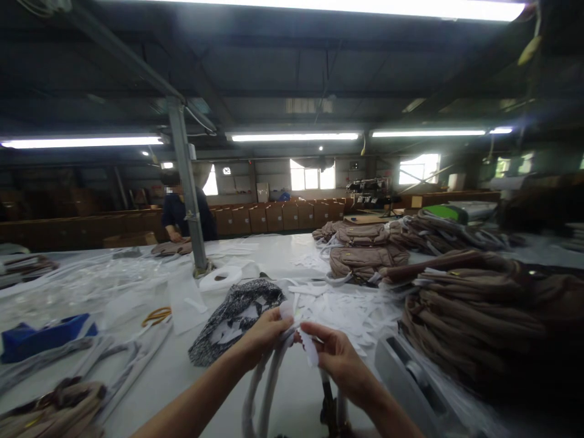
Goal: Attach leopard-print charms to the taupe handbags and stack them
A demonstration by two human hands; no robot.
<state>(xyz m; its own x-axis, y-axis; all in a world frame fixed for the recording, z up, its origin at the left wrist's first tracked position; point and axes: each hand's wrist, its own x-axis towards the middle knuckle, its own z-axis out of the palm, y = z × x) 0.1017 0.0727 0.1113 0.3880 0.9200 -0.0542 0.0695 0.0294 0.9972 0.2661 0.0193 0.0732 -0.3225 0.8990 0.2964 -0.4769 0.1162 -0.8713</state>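
Note:
In front of me, my left hand (269, 331) is closed, its thumb and fingers pinching a pale wrapped strap (267, 389) that loops down towards the table edge. Close beside it, my right hand (336, 356) is closed on a small white strip (309, 348) that hangs from the strap's top. What the strip is made of is hard to make out. Below the hands, a dark strap end with a buckle (327, 404) is partly visible. Just beyond lies a pile of loose white strips (351, 313).
A black-and-white speckled bag (207, 340) with white scraps lies left of my hands. Stacked brown bags (474, 322) and a grey tape dispenser (410, 383) are at right. A blue tray (45, 337) and yellow-handled scissors (156, 316) lie left. A post (187, 182) rises near another person (201, 213).

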